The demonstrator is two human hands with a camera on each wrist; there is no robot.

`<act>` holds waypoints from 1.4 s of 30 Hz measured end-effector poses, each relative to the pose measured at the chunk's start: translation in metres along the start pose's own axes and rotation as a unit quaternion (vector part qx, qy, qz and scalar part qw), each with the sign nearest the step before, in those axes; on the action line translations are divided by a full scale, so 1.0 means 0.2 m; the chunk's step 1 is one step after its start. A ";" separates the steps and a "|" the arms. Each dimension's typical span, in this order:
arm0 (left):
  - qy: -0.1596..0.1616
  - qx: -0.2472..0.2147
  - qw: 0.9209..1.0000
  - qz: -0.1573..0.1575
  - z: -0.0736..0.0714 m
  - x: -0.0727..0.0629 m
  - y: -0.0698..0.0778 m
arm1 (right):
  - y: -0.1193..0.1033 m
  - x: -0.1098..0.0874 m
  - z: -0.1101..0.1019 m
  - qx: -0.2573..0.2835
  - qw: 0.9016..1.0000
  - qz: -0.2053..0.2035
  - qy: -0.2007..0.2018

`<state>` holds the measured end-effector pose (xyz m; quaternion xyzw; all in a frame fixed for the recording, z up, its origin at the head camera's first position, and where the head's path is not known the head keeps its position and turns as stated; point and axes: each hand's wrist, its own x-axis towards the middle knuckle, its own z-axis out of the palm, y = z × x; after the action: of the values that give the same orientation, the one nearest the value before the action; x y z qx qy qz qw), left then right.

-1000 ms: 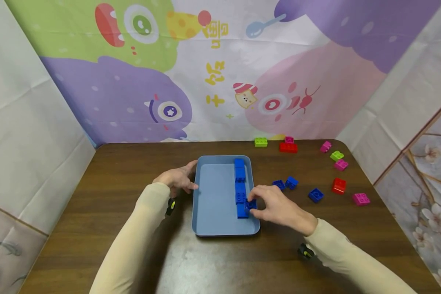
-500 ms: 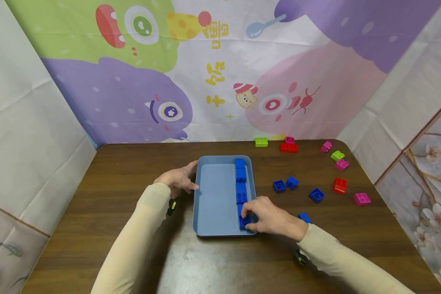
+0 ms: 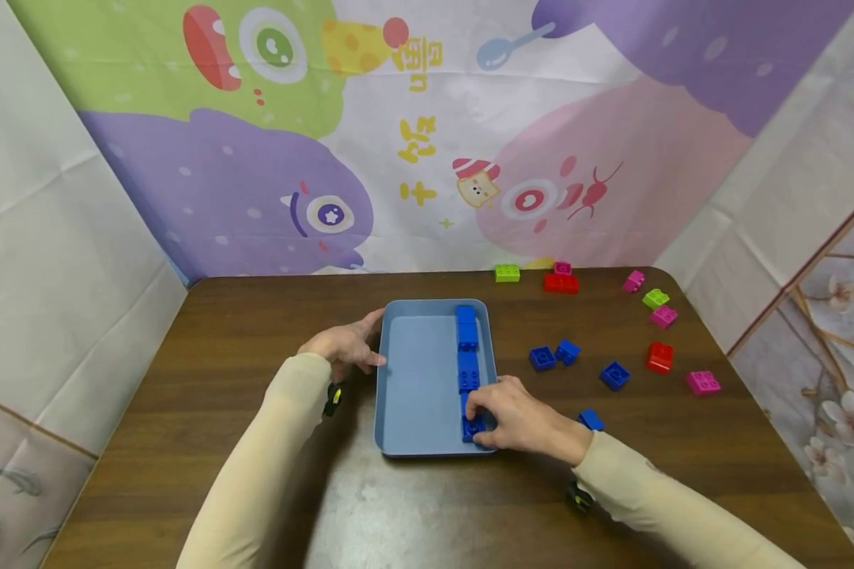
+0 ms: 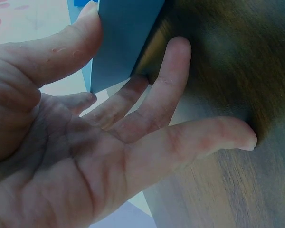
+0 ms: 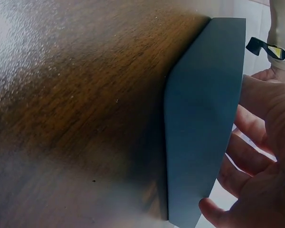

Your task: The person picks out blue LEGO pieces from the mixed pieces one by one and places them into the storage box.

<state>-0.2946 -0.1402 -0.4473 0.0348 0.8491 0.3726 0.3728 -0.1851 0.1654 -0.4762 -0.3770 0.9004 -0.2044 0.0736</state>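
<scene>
A shallow blue-grey tray (image 3: 418, 387) lies on the table, with a line of blue building bricks (image 3: 467, 336) along its right inner side. In the tray's near right corner, my right hand (image 3: 530, 419) pinches a blue building brick (image 3: 471, 431) at the end of that line; its studless, hollow side faces up. The right wrist view shows the fingers reaching over the tray's wall (image 5: 204, 109), which hides the brick there. My left hand (image 3: 343, 345) rests at the tray's left edge with its fingers spread, the thumb (image 4: 80, 38) against the outer wall.
Several loose blue bricks (image 3: 615, 375) lie right of the tray, one of them (image 3: 591, 420) beside my right wrist. Farther out are red bricks (image 3: 659, 357), pink bricks (image 3: 703, 383) and green bricks (image 3: 508, 273). A printed cloth (image 3: 413, 158) hangs behind the table's back edge.
My right hand has carried the blue brick from above the tray's right side down into the near right corner, where it has stayed for the last half second. The left hand stays put.
</scene>
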 end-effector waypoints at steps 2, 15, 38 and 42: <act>0.002 0.009 1.000 0.000 0.00 0.00 0.00 | 0.00 0.00 0.00 0.000 1.000 0.003 -0.002; 0.000 0.017 1.000 -0.002 -0.01 0.01 -0.01 | 0.01 -0.01 0.03 0.004 1.000 0.005 0.005; -0.002 0.005 1.000 0.002 -0.01 0.00 0.00 | 0.02 -0.02 0.00 0.025 1.000 0.014 -0.009; -0.004 0.007 1.000 0.001 -0.01 0.00 0.00 | 0.03 -0.03 -0.02 0.035 0.999 0.001 0.012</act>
<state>-0.2955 -0.1413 -0.4476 0.0398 0.8501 0.3674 0.3751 -0.1864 0.1751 -0.4760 -0.3710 0.8937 -0.2404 0.0760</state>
